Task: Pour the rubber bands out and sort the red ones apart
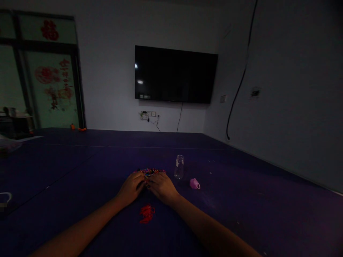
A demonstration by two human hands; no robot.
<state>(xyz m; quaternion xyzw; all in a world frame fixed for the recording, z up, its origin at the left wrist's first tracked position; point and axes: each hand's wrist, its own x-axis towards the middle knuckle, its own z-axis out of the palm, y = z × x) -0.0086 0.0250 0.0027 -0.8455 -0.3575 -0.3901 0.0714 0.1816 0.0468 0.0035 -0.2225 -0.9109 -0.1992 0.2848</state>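
Note:
A pile of small multicoloured pieces (150,171) lies on the dark purple surface (112,228). My left hand (132,187) rests at the near left edge of the pile, fingers bent toward it. On the pile's near right side is my right hand (162,186), its fingers curled over some pieces. Both hands' fingertips nearly meet, and what lies between or under them is too small and dark to make out. Nearer to me, between my forearms, sits a small separate heap of red pieces (147,213).
An upright clear glass bottle (179,167) stands right of the pile, with a pink lid with a loop (194,184) beside it. A clear plastic bag (9,144) lies at the far left. A television (175,75) hangs on the wall, and a cable runs down at the right.

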